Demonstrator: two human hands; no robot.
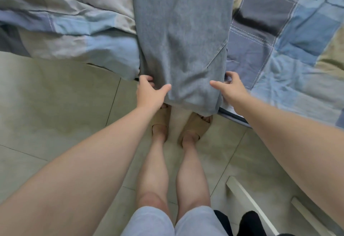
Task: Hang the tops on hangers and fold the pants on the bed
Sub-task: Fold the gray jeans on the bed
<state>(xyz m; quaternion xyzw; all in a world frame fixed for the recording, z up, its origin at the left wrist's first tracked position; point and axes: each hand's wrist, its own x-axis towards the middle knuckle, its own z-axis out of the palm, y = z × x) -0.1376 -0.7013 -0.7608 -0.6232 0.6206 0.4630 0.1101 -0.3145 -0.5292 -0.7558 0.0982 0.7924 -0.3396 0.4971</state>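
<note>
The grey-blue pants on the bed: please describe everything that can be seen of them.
The grey-blue fabric pants look like soft woven cloth with a stitched seam near the right edge. They lie lengthwise on the blue checked quilt, their near end hanging over the bed's edge. The left hand and the right hand each grip one side of that end.

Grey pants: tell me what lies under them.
The grey pants lie over the checked bedding, which shows on both sides. Their hanging end hides the bed edge and part of the sandals. The left hand and right hand grip that end.
</note>
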